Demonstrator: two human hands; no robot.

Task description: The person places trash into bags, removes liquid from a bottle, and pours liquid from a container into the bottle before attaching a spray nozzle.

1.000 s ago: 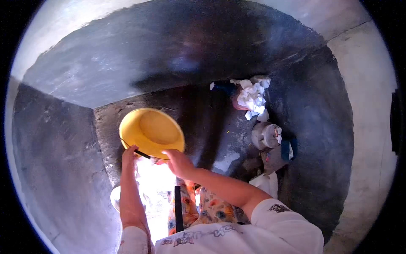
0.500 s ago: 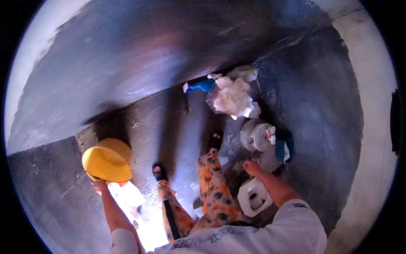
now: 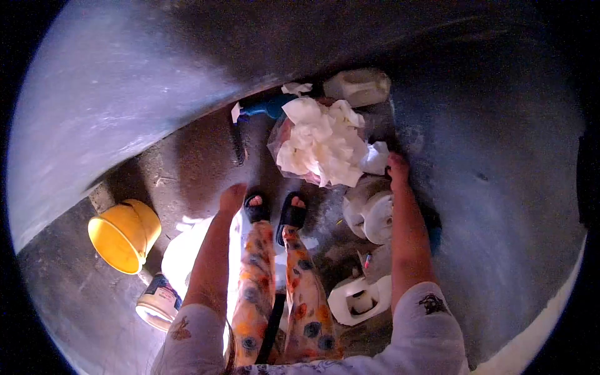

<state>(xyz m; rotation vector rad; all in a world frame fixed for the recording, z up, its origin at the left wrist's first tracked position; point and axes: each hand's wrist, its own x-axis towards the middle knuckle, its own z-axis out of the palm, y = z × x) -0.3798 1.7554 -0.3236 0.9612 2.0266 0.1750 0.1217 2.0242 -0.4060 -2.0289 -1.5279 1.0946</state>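
My right hand (image 3: 398,169) is at the right edge of a crumpled white paper piece (image 3: 375,158), its fingers curled; whether it grips the paper is too small to tell. A heap of crumpled white paper (image 3: 322,140) fills a clear plastic bag to its left. My left hand (image 3: 233,197) hangs over the floor beside my sandalled feet, its fingers blurred and dark. The yellow bucket (image 3: 125,236) rests tilted on the floor at the left, away from both hands.
A blue spray bottle (image 3: 265,107) lies by the wall, a pale jug (image 3: 357,87) behind the bag. Nearer me on the right are a round pale container (image 3: 369,211) and a white cut-open container (image 3: 360,300). A labelled tub (image 3: 159,302) stands at lower left.
My left hand has let go of the yellow bucket and moved right. My right hand has reached forward from near the round container to the paper. The view has shifted toward the bag.
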